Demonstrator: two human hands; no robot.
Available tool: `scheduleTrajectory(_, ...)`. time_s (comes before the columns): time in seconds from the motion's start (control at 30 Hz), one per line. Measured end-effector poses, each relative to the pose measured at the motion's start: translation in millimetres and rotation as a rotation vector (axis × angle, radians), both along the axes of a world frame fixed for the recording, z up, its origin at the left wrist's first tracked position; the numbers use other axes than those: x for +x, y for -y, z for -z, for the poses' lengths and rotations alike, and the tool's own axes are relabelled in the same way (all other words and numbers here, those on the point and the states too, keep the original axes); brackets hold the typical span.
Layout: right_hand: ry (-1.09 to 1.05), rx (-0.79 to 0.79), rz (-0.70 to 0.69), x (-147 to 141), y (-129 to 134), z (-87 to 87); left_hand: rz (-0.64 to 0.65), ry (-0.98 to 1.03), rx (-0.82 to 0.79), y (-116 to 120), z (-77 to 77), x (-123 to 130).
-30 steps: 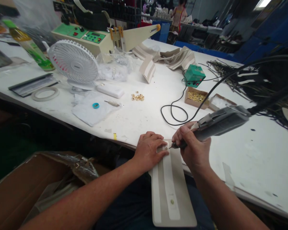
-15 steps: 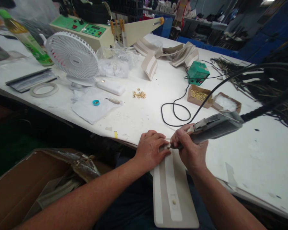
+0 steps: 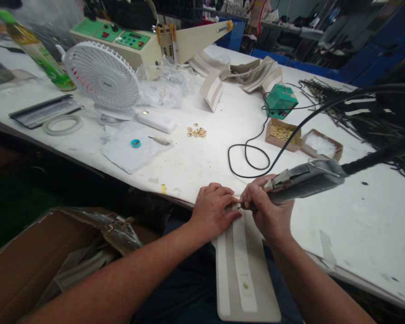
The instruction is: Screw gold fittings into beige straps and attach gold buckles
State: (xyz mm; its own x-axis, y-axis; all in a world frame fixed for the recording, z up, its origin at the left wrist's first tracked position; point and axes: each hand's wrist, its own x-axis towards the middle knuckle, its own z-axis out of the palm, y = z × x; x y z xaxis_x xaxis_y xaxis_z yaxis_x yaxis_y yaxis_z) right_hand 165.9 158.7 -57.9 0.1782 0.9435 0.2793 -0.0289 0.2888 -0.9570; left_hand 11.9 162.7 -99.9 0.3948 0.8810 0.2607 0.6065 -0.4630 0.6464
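Observation:
My right hand [image 3: 271, 211] is wrapped round the front of a grey electric screwdriver [image 3: 307, 180], which slants down to the left. Its tip meets a small fitting at the far end of a beige-and-white striped panel [image 3: 227, 270]. Over that same end lies my left hand [image 3: 213, 211], holding the panel, with thumb and forefinger on either side of the fitting. The panel stretches from the table edge over my lap. A small pale-yellow piece [image 3: 245, 285] shows in a white patch near its close end. The fingers hide part of the fitting.
The white table [image 3: 195, 166] bears a pile of gold-coloured hardware [image 3: 197, 132], boxes of gold pieces [image 3: 283, 136] and white pieces [image 3: 319, 145], a green power box [image 3: 281, 101] with looped cable, and a fan [image 3: 103, 81]. Below left stands an open cardboard box [image 3: 23, 261].
The screwdriver and both hands stay nearly in place at the panel's far end. The whole view has shifted very slightly.

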Motion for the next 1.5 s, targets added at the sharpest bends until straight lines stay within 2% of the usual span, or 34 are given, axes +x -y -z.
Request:
scheduleTrajectory(0.4, 0.065, 0.002, -0.06, 4.2, -2.9, 6.2, -0.005, -0.027, -0.016, 0.2, -0.9, 1.8)
scheduleTrajectory(0.63, 0.03, 0.019, -0.045, 1.5, -6.6, 7.4, 0.005, -0.032, -0.009, 0.7, -1.9, 0.4)
scheduleTrajectory(0.97, 0.052, 0.064, -0.189, -0.8, -6.2, 2.5, 0.0, -0.064, -0.021, 0.0, -3.0, 1.9)
scheduleTrajectory(1.27, -0.155, -0.02, -0.1, 1.5, -8.2, 1.0, 0.032, -0.061, -0.043, 0.0, -6.7, -1.7)
scheduleTrajectory(1.5, -0.068, 0.048, -0.14, 1.8, -4.7, 2.1, 0.029, -0.065, -0.045, -0.5, -4.5, -0.3)
